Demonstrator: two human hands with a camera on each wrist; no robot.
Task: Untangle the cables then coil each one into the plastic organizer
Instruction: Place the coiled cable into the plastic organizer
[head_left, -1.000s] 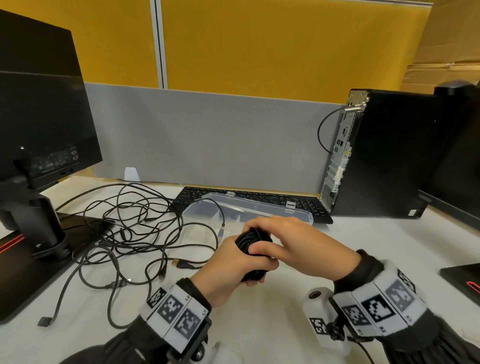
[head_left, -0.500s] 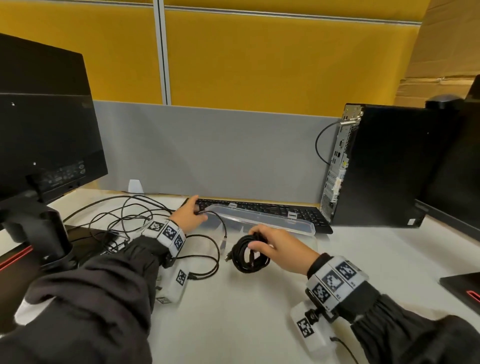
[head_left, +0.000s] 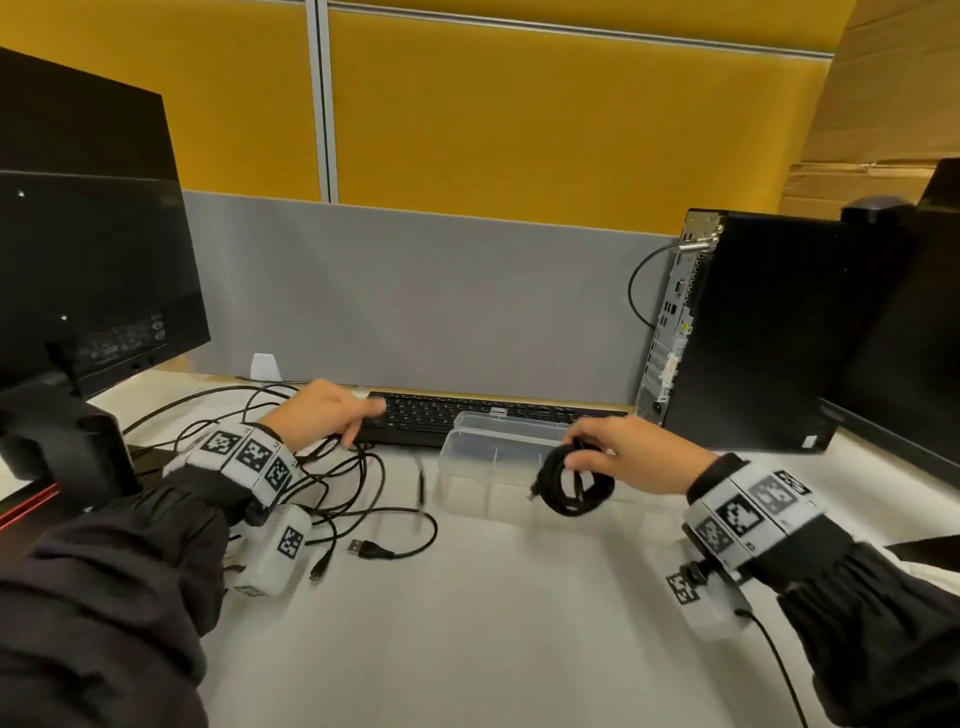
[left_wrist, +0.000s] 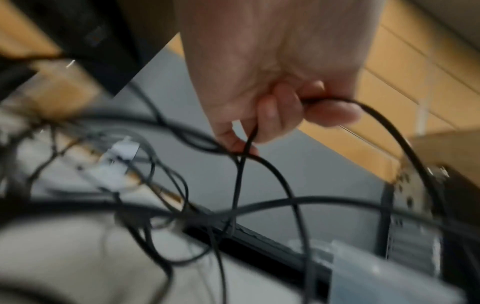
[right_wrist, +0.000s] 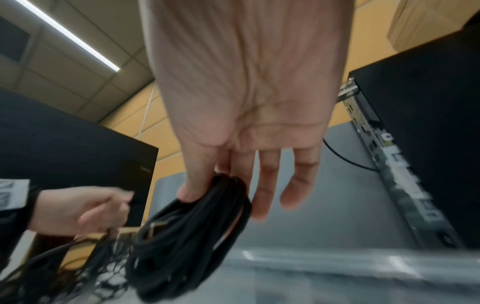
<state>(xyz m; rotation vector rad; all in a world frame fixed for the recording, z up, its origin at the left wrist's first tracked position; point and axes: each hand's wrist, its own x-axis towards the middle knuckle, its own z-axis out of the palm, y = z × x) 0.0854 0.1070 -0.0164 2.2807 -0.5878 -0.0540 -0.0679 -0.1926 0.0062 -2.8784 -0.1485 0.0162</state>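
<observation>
the right hand (head_left: 631, 454) pinches the coiled cable (head_left: 574, 486) between thumb and forefinger, other fingers straight, just over the plastic organizer (head_left: 467, 457) on the bench. best lowered flat into one compartment. the left hand (head_left: 324, 410) grips a loose cable (left_wrist: 384, 125) from the tangle (head_left: 343, 493).

White desk (head_left: 519, 649) with a low grey partition (head_left: 415, 291) running along its back edge, and yellow panels (head_left: 545, 119) rising above that, split by a pale vertical strip. Left of the partition there's a black monitor (head_left: 88, 249) seen from the back, on a dark stand. A black keyboard (head_left: 467, 415) lies right at the partition's foot. To the right of the partition stands a black PC tower (head_left: 769, 332), ports facing in. Ceiling tiles with one long strip light (right_wrist: 67, 35) overhead.
</observation>
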